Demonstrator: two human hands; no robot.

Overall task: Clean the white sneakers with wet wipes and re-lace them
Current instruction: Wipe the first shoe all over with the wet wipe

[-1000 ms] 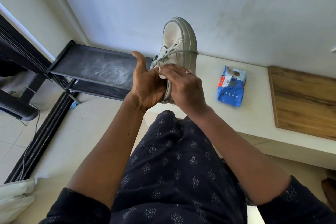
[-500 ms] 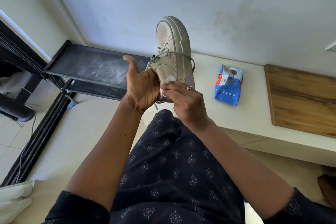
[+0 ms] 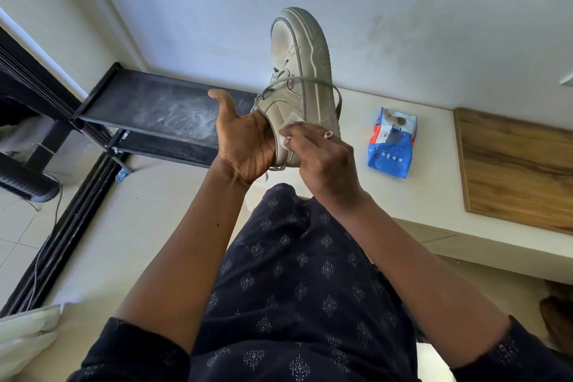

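Wiping step: left hand point(image 3: 245, 146) grips the sneaker point(image 3: 297, 84), right hand point(image 3: 322, 158) pinches a wipe point(image 3: 286, 131) (lace point(image 3: 305, 80) dangling); next probably needs firm strokes.

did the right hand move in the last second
Yes. The right hand slid down toward the heel of the sneaker, sitting lower against the wipes pack.

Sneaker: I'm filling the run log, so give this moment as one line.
step: cleaning | left hand holds sneaker by heel | right hand pinches wipe against its side | lace loose | wipes pack on ledge
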